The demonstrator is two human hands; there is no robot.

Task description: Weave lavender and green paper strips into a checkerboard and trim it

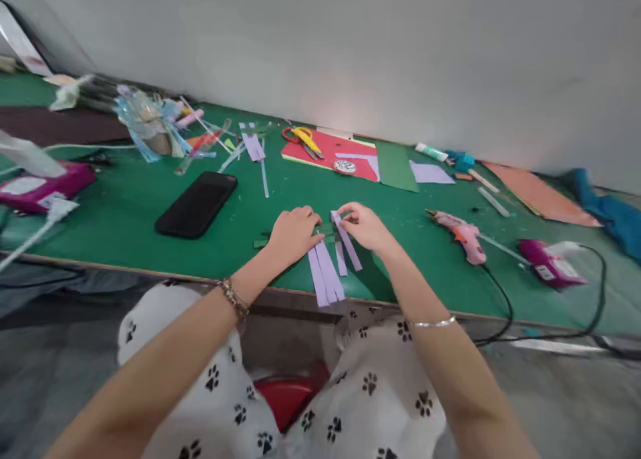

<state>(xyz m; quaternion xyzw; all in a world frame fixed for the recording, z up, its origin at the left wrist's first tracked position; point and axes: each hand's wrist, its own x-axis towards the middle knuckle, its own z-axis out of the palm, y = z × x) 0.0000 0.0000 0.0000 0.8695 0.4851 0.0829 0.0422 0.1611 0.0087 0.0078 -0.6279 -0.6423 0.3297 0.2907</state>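
1. Head view: the left hand lies fingers-down on the upper ends of the lilac strips at the table's near edge; I cannot tell whether its grip pinches them.
2. The right hand has its grip clamped on the slanted strip, at its upper end.
3. A pink glue gun lies to the right and a black phone to the left, both well apart from the hands.

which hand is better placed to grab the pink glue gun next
Probably the right hand: the glue gun lies on its side of the table, while the left hand presses on the lavender strips.
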